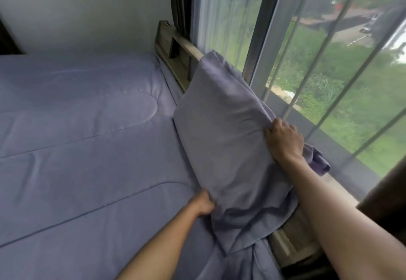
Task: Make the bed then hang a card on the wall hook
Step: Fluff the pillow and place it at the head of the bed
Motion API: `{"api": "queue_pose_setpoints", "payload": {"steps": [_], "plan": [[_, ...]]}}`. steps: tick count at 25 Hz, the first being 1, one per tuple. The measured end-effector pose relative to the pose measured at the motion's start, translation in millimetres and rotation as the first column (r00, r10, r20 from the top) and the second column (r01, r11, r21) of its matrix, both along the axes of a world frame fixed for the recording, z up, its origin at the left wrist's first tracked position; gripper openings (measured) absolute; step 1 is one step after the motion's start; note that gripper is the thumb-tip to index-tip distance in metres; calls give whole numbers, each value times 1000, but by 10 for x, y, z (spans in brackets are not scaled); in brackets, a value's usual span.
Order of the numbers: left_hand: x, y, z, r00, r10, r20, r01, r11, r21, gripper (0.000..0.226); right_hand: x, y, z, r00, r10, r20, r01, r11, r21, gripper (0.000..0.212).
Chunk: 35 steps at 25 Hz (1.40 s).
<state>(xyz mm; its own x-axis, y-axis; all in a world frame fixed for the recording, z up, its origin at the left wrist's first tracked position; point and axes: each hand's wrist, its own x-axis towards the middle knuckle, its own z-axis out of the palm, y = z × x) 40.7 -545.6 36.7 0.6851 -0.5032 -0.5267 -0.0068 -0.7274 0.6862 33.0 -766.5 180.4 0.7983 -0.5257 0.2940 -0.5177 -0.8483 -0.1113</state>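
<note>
Bed (77, 137): lavender quilted cover spread flat, few creases, runs to the wall. Window (329, 71) with vertical bars along the bed's right side, dark curtain (179, 0) in the corner. Wooden headboard (173, 60) sits between bed and window. Pillow (222, 143), same lavender, stands tilted against the headboard rail, lower edge on the bed, loose case fabric trailing at the near end. Right hand (284, 142) clamped on the pillow's upper right edge, fingers curled over the fabric. Left hand (203, 205) at the lower left edge, fingers tucked behind it, probably gripping; fingertips hidden.
</note>
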Motion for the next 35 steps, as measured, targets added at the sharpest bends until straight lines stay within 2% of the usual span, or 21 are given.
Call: {"api": "queue_pose_setpoints", "payload": {"steps": [3, 6, 8, 11, 15, 19, 24, 31, 35], "plan": [[178, 189, 225, 971, -109, 214, 84, 989, 125, 56, -135, 269, 41, 989, -84, -125, 80, 996, -36, 38], [209, 447, 586, 891, -252, 379, 174, 958, 230, 53, -316, 604, 49, 978, -133, -163, 148, 986, 79, 52], [222, 636, 706, 830, -339, 444, 227, 931, 287, 54, -446, 839, 49, 972, -150, -182, 180, 969, 167, 61], [184, 975, 877, 742, -440, 506, 298, 892, 339, 56, -715, 1276, 20, 958, -181, -222, 229, 949, 215, 64], [19, 1353, 1026, 653, -529, 542, 360, 846, 392, 60, -1117, 1847, -40, 945, -250, -209, 294, 931, 218, 62], [-279, 1640, 1105, 516, -656, 551, 447, 755, 480, 61, -1557, 2372, -136, 926, -286, -247, 347, 901, 259, 63], [-738, 1647, 1136, 379, -712, 592, 510, 694, 508, 60, -2192, 2836, -221, 903, -339, -265, 414, 854, 315, 63], [-1967, 1745, 906, 228, -780, 583, 645, 570, 509, 53, -3492, 3438, -416, 844, -464, -270, 536, 746, 395, 58], [-2844, 1916, 773, 140, -822, 552, 751, 451, 482, 50, -4283, 3784, -526, 787, -547, -286, 616, 670, 414, 58]]}}
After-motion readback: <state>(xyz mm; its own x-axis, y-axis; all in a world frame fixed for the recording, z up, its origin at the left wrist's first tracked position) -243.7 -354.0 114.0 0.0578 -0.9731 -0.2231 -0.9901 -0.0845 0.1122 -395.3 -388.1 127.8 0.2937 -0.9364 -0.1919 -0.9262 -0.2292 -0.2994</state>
